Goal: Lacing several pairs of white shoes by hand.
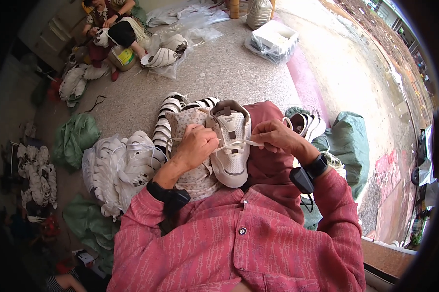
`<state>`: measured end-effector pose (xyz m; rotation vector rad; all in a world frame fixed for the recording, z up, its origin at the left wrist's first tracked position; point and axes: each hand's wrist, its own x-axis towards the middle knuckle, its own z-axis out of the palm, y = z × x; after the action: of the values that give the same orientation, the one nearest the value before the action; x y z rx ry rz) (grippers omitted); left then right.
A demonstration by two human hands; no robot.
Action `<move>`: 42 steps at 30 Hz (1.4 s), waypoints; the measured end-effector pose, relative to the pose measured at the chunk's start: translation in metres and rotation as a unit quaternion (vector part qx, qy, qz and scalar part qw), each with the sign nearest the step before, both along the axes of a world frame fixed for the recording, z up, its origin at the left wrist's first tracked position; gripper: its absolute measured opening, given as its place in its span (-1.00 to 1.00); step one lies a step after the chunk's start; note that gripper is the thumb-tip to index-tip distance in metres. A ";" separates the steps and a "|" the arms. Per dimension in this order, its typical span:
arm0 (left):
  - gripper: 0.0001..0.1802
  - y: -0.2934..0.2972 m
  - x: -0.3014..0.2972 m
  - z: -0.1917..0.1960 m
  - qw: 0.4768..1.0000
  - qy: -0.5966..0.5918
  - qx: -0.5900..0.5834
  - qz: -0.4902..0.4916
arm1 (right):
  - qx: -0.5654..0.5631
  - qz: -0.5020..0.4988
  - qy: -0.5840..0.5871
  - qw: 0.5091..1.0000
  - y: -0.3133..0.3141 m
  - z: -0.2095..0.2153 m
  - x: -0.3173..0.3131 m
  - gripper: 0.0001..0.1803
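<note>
A white and grey sneaker (234, 173) rests on my lap, its toe toward me and its dark-lined opening away from me. A cream shoelace (242, 142) runs across its front eyelets, with an end drawn out to each side. At the shoe's left, my left hand (198, 146) is closed on one side of the lace. My right hand (277, 138) pinches the other side between thumb and fingers, just off the shoe's right edge. Part of the lace hides behind my fingers.
Stacked white shoe uppers (114, 168) lie at my left, beside a green sack (76, 138). More shoes (307, 124) and a green bag (348, 146) are on my right. Ahead stand a white box (276, 39) and a seated person (107, 19) handling a shoe.
</note>
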<state>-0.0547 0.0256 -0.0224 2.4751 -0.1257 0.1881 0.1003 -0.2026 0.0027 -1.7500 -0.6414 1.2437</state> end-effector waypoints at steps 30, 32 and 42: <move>-0.75 0.001 0.019 0.024 0.987 0.096 0.118 -0.057 | 0.063 0.056 -0.231 0.969 0.022 -0.010 -0.005 -0.79; -0.78 0.004 0.015 0.030 0.990 0.046 0.121 -0.053 | 0.087 0.067 -0.280 0.954 0.019 -0.005 -0.010 -0.80; -0.44 0.033 0.033 0.051 0.981 0.076 0.020 -0.178 | 0.318 0.127 -0.460 0.819 0.055 -0.003 -0.019 -0.84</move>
<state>-0.0212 0.0588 0.0283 2.4462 -0.5054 -0.1561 0.0809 -0.1477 0.0000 -1.6077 -1.6704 0.1502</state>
